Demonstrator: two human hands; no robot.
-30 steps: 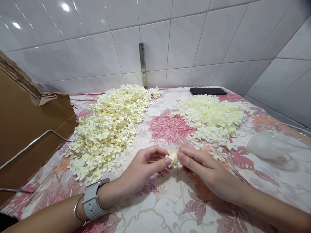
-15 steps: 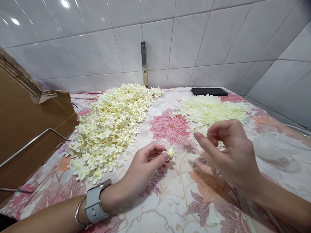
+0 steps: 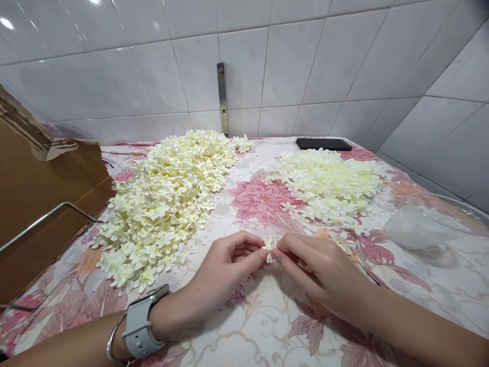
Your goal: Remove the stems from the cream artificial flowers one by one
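We see the left hand (image 3: 225, 267) and the right hand (image 3: 326, 265) pinching one small, cream-coloured, thin-petalled flower (image 3: 269, 244) over the pink-patterned, cloth-covered worktop (image 3: 244, 334). We judge it light, soft and easily creased, better held near its centre

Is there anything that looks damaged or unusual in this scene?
Yes, the cardboard at the far left looks damaged: its upper edge is ragged, with a torn-looking flap. Otherwise, nothing clearly stands out.
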